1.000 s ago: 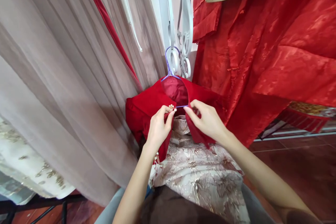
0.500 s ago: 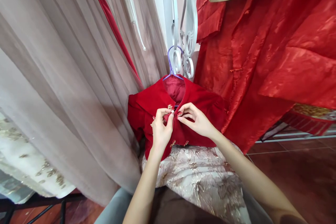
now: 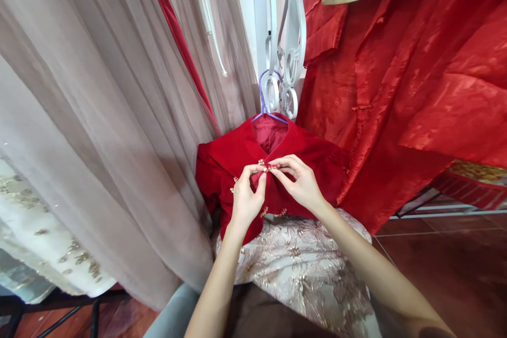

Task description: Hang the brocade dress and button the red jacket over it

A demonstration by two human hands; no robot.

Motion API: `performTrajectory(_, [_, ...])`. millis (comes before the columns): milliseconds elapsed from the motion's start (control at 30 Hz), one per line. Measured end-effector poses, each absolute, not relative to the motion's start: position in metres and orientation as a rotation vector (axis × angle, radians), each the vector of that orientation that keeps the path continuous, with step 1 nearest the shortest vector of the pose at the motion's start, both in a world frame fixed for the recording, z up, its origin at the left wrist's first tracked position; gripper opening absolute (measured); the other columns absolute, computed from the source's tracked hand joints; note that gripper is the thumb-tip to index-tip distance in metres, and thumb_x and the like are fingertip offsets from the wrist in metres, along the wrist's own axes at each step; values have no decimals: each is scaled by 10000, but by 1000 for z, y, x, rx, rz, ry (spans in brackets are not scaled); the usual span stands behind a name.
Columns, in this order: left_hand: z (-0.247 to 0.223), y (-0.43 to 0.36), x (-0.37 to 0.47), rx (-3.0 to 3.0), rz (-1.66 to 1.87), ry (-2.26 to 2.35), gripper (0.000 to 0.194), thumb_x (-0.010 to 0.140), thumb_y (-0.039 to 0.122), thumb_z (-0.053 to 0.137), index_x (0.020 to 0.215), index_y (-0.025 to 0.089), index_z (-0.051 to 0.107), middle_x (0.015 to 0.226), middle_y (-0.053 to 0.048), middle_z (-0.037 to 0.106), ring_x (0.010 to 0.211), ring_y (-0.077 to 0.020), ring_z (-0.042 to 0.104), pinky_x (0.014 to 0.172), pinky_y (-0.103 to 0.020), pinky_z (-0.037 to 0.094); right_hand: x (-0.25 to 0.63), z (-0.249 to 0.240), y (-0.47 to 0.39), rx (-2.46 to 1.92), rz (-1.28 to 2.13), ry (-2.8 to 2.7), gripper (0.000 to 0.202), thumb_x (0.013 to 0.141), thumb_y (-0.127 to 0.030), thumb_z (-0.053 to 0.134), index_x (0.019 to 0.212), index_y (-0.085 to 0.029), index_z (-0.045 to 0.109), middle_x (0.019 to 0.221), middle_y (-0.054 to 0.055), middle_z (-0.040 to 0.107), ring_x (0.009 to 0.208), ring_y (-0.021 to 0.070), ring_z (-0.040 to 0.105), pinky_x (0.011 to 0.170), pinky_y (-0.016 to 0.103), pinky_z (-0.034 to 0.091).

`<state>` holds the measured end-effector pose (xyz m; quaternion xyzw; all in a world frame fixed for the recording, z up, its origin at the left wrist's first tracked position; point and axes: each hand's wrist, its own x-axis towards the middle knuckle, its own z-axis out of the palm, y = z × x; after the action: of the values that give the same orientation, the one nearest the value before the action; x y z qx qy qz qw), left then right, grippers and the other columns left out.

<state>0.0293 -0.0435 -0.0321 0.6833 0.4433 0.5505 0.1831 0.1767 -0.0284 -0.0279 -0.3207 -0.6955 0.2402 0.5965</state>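
A short red velvet jacket (image 3: 317,145) with a wide collar hangs on a purple hanger (image 3: 263,96). At its front opening, my left hand (image 3: 247,198) pinches a small white pearl-like button (image 3: 265,169) between thumb and forefinger. My right hand (image 3: 301,185) grips a red and gold button loop (image 3: 272,167) from the other front edge, and the fingertips of both hands nearly meet. Whether the button sits inside the loop I cannot tell. More gold flower-shaped fasteners (image 3: 264,212) show lower on the front and at the left.
White patterned fabric with metallic flowers (image 3: 297,259) lies across the lap below the jacket. Sheer greyish curtains (image 3: 130,132) hang at left. White scrolled metalwork (image 3: 293,58) rises behind the hanger. Large red satin garments (image 3: 396,90) hang at right above a reddish tiled floor (image 3: 455,259).
My two hands have come closer together, bringing the button and the loop to each other. The jacket's front edges now meet nearer the collar. The whole view has shifted slightly.
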Motion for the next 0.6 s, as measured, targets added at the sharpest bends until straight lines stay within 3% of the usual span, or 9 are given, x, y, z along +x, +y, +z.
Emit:
performTrajectory(200, [-11, -39, 24, 2172, 1423, 1317, 92, 796, 222, 600, 862, 192, 543, 858, -18, 615, 773, -132, 594, 742, -257, 495, 179, -24, -31, -798, 378, -1683, 170, 892, -304, 553, 999, -244, 671, 983, 56, 582, 872, 170, 630, 757, 320, 607])
performTrajectory(433, [14, -31, 14, 2695, 1097, 1270, 66, 848, 226, 515, 853, 183, 565, 815, -25, 595, 760, -139, 589, 691, -244, 484, 181, -21, -31, -830, 292, -1678, 193, 901, -302, 541, 1030, -269, 680, 989, 49, 606, 877, 178, 633, 784, 341, 605])
performTrajectory(600, [7, -29, 12, 2680, 1174, 1221, 85, 813, 184, 542, 877, 180, 598, 832, -26, 652, 755, -134, 629, 707, -237, 506, 179, -27, -29, -848, 198, -1685, 205, 914, -300, 522, 1045, -273, 678, 983, 57, 617, 912, 195, 633, 830, 362, 589])
